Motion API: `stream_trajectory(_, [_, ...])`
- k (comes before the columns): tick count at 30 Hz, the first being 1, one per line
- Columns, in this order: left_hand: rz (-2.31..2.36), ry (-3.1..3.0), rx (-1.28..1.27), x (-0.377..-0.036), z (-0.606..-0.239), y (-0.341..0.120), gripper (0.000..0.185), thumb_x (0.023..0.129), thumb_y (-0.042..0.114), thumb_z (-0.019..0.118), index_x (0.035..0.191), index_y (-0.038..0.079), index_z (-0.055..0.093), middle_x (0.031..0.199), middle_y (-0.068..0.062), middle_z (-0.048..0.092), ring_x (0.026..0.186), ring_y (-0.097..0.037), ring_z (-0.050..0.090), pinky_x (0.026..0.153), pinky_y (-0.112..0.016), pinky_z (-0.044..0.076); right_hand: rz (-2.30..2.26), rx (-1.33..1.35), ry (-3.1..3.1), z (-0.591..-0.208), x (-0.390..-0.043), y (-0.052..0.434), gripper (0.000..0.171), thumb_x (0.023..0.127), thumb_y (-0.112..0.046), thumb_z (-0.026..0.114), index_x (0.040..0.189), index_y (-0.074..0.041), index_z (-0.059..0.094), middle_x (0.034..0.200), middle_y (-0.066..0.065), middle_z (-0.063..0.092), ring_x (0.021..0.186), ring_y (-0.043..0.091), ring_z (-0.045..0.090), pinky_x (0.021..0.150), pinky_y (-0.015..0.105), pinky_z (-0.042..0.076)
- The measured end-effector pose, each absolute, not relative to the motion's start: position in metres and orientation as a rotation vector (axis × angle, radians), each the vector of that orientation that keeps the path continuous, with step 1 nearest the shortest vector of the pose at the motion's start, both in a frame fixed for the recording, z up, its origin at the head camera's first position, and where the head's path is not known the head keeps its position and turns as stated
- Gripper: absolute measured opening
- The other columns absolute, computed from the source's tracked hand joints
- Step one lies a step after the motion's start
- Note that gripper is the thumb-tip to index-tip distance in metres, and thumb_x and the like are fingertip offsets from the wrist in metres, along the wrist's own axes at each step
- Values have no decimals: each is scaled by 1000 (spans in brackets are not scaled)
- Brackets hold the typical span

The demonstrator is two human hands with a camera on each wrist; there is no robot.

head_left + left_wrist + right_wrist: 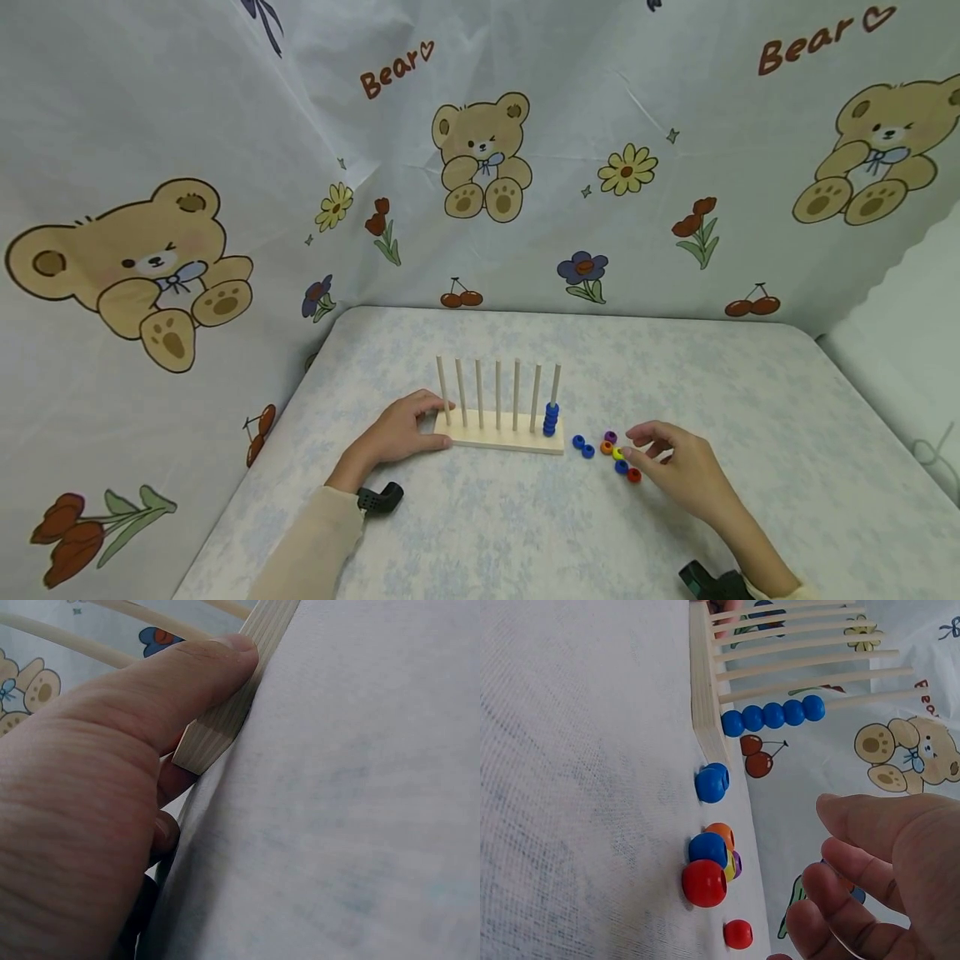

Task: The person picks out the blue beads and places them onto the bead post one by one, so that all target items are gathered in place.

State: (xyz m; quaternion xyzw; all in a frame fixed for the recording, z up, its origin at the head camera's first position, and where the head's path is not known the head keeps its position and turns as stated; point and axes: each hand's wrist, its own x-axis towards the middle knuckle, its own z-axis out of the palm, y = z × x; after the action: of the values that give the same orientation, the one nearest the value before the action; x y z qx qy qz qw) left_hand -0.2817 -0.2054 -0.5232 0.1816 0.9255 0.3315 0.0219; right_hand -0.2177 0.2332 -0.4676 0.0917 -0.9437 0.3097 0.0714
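Observation:
A wooden rack [498, 435] with several upright pegs stands on the table. Several blue beads [551, 419] are stacked on its rightmost peg. My left hand [401, 432] grips the rack's left end; in the left wrist view the thumb [217, 664] presses the front edge of the base [225, 724]. Loose beads [611, 454] in blue, purple, orange, yellow and red lie right of the rack. My right hand [637, 446] hovers at them, fingers loosely curled and holding nothing. The right wrist view shows the right hand [825, 840], the blue stack [772, 716] and a red bead [703, 883].
The table [525, 525] has a pale mottled cloth. Bear-print curtains [480, 150] close it in at the back and left. Black wrist camera mounts [378, 497] sit on both forearms. The table's right edge is near a white wall [900, 358].

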Motion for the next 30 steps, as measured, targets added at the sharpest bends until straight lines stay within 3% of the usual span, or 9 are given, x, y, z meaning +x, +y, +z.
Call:
stream_trajectory(6, [1030,2861,577,-278,-521,-203,57,66,72,66,116,46,56,114,25,52,92,-8,49,82,-33,42,908,256,-2865,-475,-217,232,22,81,-33,73,97,-19,68,86,-5,66,75,9,58,63,22,48])
stream_trajectory(18, [1015,2858,602,-277,-519,-203,58,69,71,66,120,44,54,117,22,52,81,-11,46,71,-30,38,956,265,-2932,-477,-215,232,27,79,-37,75,99,-21,68,90,-6,68,87,15,59,66,29,46])
stream_trajectory(30, [1019,2865,571,-281,-519,-204,55,66,72,66,116,50,54,115,27,51,90,-8,49,78,-32,40,964,255,-2966,-483,-218,230,28,76,-35,78,97,-19,68,87,-5,66,81,11,58,64,27,45])
